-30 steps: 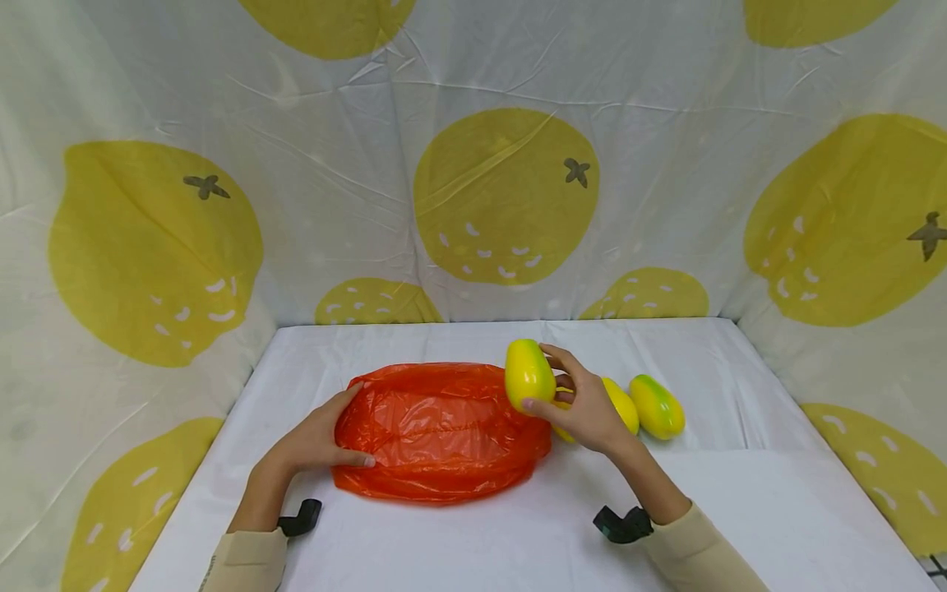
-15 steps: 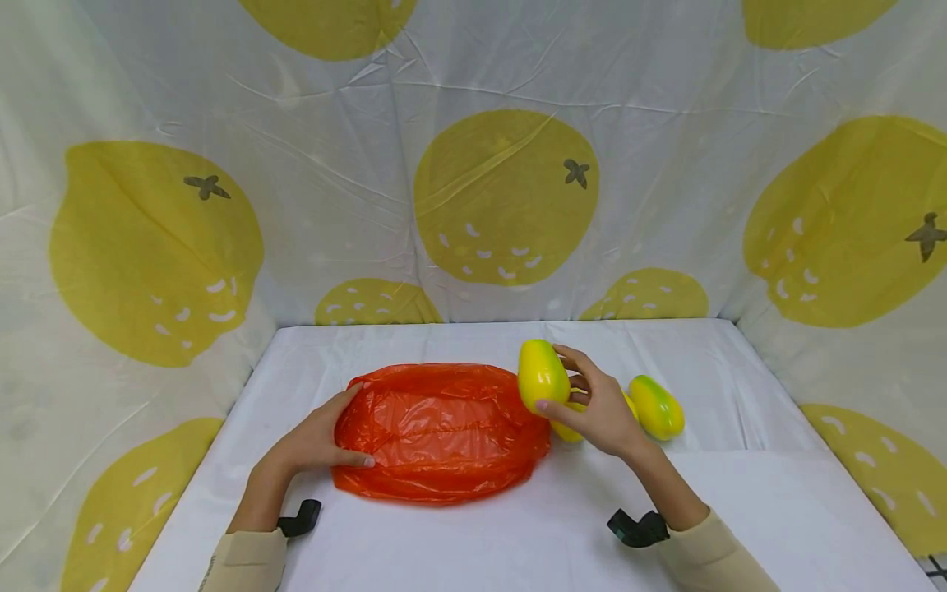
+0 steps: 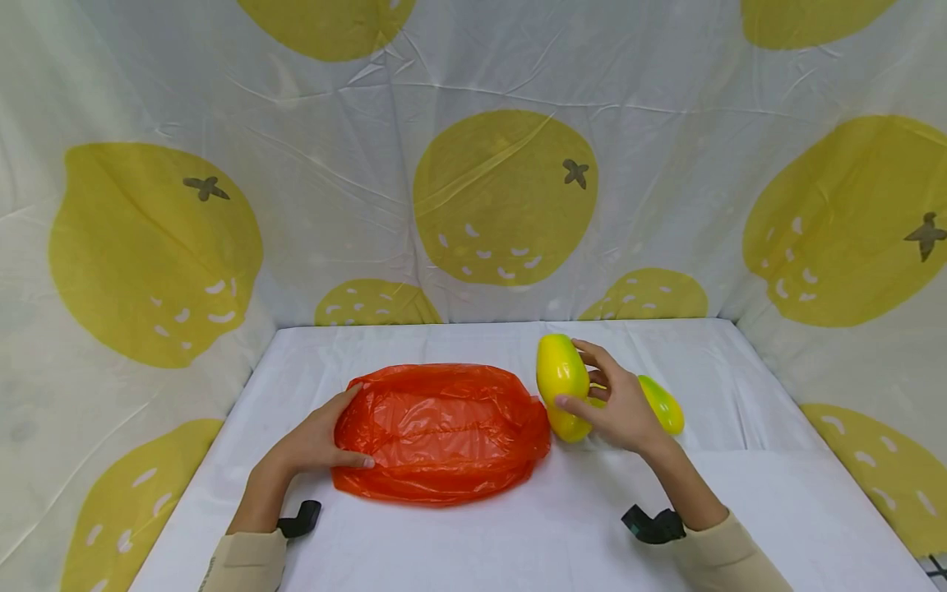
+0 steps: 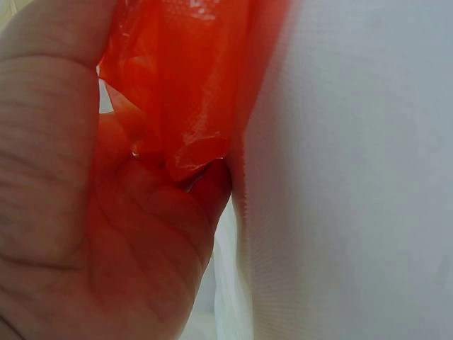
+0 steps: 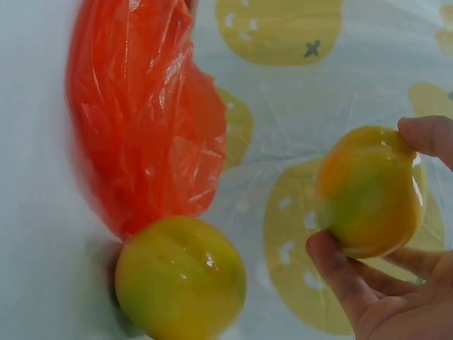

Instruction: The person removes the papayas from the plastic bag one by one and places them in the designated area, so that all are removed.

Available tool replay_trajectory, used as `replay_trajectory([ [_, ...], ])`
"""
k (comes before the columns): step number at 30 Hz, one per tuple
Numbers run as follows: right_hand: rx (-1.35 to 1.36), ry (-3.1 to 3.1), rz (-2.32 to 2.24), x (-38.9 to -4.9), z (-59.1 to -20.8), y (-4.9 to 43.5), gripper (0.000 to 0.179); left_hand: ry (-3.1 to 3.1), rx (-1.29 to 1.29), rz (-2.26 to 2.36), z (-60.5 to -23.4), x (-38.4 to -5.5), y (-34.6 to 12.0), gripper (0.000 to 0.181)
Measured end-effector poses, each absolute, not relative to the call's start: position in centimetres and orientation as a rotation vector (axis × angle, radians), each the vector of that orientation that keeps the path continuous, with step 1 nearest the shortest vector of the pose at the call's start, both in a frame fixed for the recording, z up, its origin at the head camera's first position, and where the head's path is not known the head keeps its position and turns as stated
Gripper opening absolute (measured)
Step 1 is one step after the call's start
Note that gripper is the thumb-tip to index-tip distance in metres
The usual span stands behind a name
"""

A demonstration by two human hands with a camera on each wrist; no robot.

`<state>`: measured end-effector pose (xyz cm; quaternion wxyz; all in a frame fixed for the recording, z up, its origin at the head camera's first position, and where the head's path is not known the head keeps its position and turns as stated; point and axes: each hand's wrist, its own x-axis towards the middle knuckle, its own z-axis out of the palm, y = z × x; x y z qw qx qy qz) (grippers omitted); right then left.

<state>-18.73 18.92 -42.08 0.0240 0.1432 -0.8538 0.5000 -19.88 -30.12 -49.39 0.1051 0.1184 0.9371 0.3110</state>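
Note:
A red plastic bag (image 3: 444, 436) lies on the white-covered table with its mouth spread wide. My left hand (image 3: 318, 436) holds its left end, thumb over the near rim; in the left wrist view, red film (image 4: 202, 85) covers part of the palm and fingers. My right hand (image 3: 617, 407) grips a glossy yellow-green papaya (image 3: 560, 370) between thumb and fingers, raised to the right of the bag. Below it another papaya (image 5: 180, 280) rests against or close to the bag's right end. A further papaya (image 3: 669, 409) lies farther right, partly behind the hand.
The white-covered table (image 3: 473, 547) extends around the bag. Cloth walls (image 3: 333, 197) with a lemon print stand at the back and both sides. A small black device (image 3: 299, 518) sits at the left wrist and another black device (image 3: 653, 524) at the right.
My right hand has moved right with the papaya, away from the bag's right end. It now hides more of the papayas lying behind it. My left hand and the bag stay put.

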Motion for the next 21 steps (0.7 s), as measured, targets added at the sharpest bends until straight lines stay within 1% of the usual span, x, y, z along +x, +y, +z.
replay_trajectory([
  [21, 0.456, -2.661, 1.447, -19.3, -42.2, 23.1, 0.079, 2.763, 0.368, 0.922, -49.5, -19.8, -30.1, 0.13],
])
